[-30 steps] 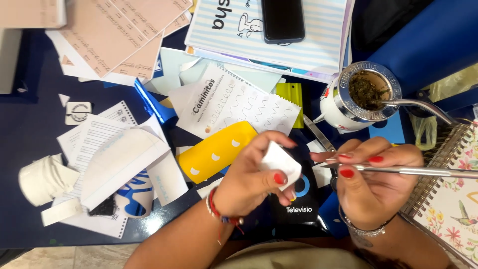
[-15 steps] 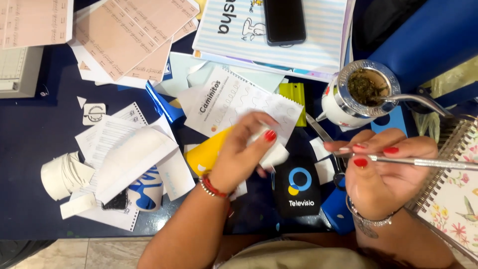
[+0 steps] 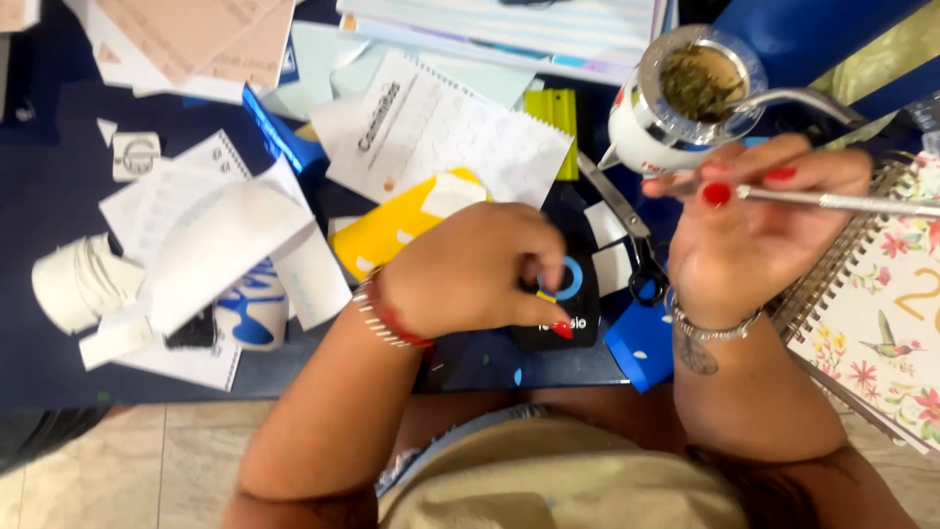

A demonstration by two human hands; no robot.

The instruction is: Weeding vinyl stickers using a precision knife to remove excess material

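Seen from above our own lap, our left hand (image 3: 470, 269) lies palm down on a small black card (image 3: 568, 294) with a blue ring on it, fingers (image 3: 534, 264) curled and pressing its face, one red-nailed tip at the card's near corner; we cannot tell whether they hold anything beneath them. The card rests flat on the dark blue counter (image 3: 59, 186), right under those fingers and just left of the other hand. Our right hand (image 3: 749, 235) is raised beside it, fingers pinched around a thin silver rod (image 3: 842, 203) that runs out to the right. Just beyond those fingers stands a metal cup (image 3: 676, 103) filled with green herb, a curved metal straw leaving it. Between the two hands lie scissors (image 3: 627, 225) and small white paper squares (image 3: 607, 245). Past the left fingers sits a yellow card (image 3: 392, 230) with a white sheet (image 3: 441, 132) over it. Beneath the right wrist lies a blue card (image 3: 641, 343), and to its right a spiral notebook (image 3: 871, 323) with a flowered cover. Far left of the left hand, loose papers (image 3: 206, 245) spread over the counter.
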